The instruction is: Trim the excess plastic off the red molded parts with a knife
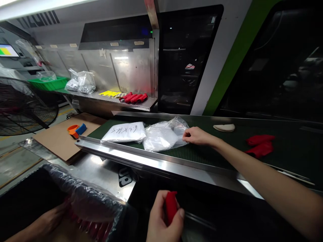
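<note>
My left hand [165,220], low in the middle of the head view, is closed around a red plastic part [171,206], whose lower end is hidden by the fingers. Stretched over the green conveyor belt [202,153], my right hand [198,136] pinches the edge of a clear plastic bag [161,136] with whitish contents. Touching that bag on its left lies a white packet [123,132] with handwritten figures. Two more red parts [261,146] rest on the belt near my right forearm, and a cream half-round piece [224,127] lies behind my right hand.
Another person's hand [51,216] reaches into a plastic-lined bin [85,188] holding several red parts. Orange and blue rings [77,130] lie on cardboard [60,141]. More red parts [133,97] and filled bags [85,82] sit on a metal shelf. A fan [22,106] stands left.
</note>
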Available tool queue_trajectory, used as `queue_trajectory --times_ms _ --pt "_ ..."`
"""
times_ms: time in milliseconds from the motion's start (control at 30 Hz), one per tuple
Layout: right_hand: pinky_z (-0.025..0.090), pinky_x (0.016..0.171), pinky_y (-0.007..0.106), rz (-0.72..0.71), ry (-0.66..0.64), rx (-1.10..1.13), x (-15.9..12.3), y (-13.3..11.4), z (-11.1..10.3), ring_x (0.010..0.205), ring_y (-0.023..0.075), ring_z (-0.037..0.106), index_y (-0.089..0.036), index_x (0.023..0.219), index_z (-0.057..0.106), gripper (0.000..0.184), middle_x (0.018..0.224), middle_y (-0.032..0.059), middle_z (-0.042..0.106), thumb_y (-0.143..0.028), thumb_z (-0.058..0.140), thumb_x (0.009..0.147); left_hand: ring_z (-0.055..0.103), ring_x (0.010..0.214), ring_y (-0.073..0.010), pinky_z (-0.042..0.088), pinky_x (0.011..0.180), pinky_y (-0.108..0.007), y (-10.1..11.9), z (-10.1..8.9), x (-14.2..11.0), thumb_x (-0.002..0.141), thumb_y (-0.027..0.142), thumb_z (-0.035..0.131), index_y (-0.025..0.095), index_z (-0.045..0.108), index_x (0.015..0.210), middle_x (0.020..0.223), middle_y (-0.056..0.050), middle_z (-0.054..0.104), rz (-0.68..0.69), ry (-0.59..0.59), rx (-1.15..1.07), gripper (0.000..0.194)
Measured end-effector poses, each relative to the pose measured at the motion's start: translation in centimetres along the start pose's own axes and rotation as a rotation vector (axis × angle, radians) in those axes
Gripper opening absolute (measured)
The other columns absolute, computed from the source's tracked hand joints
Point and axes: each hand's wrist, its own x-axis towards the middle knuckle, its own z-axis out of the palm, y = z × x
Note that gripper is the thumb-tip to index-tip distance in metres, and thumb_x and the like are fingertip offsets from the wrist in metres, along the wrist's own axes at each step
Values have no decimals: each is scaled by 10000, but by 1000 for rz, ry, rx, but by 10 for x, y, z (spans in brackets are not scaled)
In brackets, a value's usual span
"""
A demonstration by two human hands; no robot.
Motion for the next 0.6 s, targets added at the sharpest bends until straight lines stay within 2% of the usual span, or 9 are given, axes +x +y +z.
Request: queue_trajectory --times_ms 200,267,367,500,600 --pt "531 717 298 -11 43 265 -19 -2 -4 730 122 602 -131 884 621 304 815 -1 620 -421 579 963 379 438 -74 319 425 -181 30 25 44 787 396 707 215 494 853 613 59 471 6 -22 -92 288" --pt "525 727 301 -55 50 367 -33 -10 -3 733 123 600 -133 870 618 305 806 -1 619 -422 580 960 399 438 -76 342 433 -181 38 35 61 784 386 725 212 492 858 615 59 488 49 -20 -98 300" --pt "506 738 305 -113 78 501 -57 -27 2 746 129 593 -138 878 628 304 795 1 618 -435 598 935 457 519 -71 384 490 -169 50 48 81 774 360 757 195 516 894 723 31 559 133 6 -113 315" --pt "460 674 265 -120 123 612 -94 -52 14 715 130 568 -161 870 659 279 764 6 623 -432 593 895 516 647 -78 418 579 -157 56 55 84 784 374 770 184 519 919 801 20 571 194 6 -120 342" --pt "448 666 242 -93 163 644 -123 -66 28 729 125 573 -196 874 670 246 788 -8 643 -409 552 915 491 584 -73 408 547 -172 50 54 69 821 384 734 191 503 922 751 37 545 165 -25 -84 317"
